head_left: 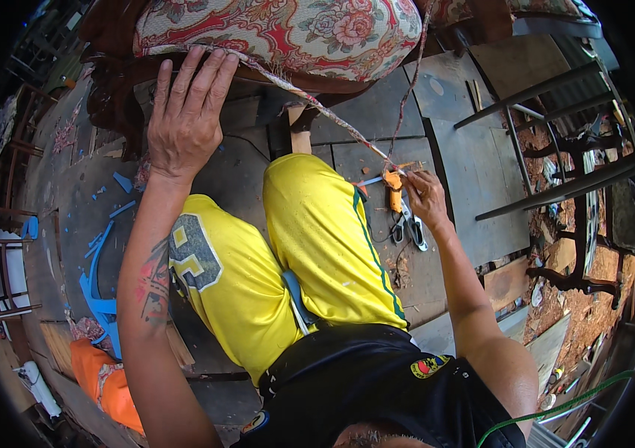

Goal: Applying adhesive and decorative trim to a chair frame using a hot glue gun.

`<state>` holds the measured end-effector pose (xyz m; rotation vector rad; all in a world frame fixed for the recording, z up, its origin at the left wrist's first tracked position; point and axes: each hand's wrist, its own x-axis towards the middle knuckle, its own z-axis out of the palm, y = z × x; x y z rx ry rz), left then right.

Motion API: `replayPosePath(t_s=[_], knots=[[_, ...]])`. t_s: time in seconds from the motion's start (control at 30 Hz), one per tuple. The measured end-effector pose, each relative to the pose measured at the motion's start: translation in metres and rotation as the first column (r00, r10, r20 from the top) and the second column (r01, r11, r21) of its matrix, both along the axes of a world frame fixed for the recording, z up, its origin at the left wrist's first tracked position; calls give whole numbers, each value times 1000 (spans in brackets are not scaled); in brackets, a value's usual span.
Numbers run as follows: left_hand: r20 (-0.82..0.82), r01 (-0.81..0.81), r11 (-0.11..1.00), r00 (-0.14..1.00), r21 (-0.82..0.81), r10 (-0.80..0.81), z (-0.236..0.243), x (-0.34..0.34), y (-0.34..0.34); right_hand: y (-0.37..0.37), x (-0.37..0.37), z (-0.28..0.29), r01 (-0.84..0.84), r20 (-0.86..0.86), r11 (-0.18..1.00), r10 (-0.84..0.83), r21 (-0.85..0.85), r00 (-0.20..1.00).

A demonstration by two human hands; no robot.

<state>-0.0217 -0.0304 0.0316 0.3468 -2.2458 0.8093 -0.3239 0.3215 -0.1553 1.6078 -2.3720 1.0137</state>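
A floral upholstered seat in a carved dark wood frame stands in front of me. My left hand lies with fingers stretched out along its lower edge, fingertips pressing on a patterned piping cord. From there the cord runs off the seat edge, pulled taut down to the right. My right hand pinches it near its lower stretch. Just beside those fingers is an orange glue gun; whether the hand touches it I cannot tell. Scissors with pale handles lie on the floor below.
Blue foam-like offcuts are scattered to my left, near an orange cloth. Dark metal legs jut in from the right. Carved wooden frame parts lie beyond them. A green cord crosses the lower right.
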Motion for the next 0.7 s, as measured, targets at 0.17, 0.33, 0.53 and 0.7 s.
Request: replayPosePath(t_s=[0.17,0.33,0.53,0.7], knots=[[-8,19,1000,1000,1,-19,1,1,0,1,3,0,32,530,984,-122,175,839],[-16,24,1000,1000,6,-23,0,1,0,-38,9,18,-363,995,927,96,-92,-7],[-30,23,1000,999,20,-23,0,-1,3,-146,22,46,-638,987,756,-154,147,45],[-26,29,999,999,25,-29,1,-4,6,-213,50,75,-434,939,873,74,-224,-335]])
